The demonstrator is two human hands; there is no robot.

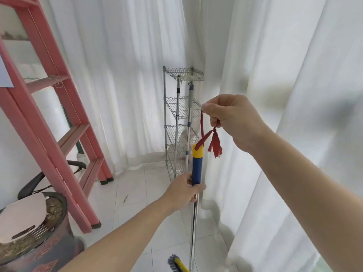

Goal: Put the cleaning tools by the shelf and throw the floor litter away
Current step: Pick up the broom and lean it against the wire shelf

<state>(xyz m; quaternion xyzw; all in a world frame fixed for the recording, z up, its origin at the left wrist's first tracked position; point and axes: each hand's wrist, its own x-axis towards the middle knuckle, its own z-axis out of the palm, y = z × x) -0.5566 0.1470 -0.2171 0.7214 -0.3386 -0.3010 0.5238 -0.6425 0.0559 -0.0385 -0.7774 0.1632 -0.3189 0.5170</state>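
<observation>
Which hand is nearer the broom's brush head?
Left. The left hand holds the blue handle, partway up from the brush head. The right hand is higher, pinching the red ribbon above the handle's top.

Ladder (49,114) left of shelf (180,114); curtain (275,75) right.

Broom head (176,263) is chopped off by the bottom edge, ladder (39,138) runs out the top left, pot (51,254) out the corner. Dark speck (125,199) on the floor (137,183) is way too small to tell.
</observation>
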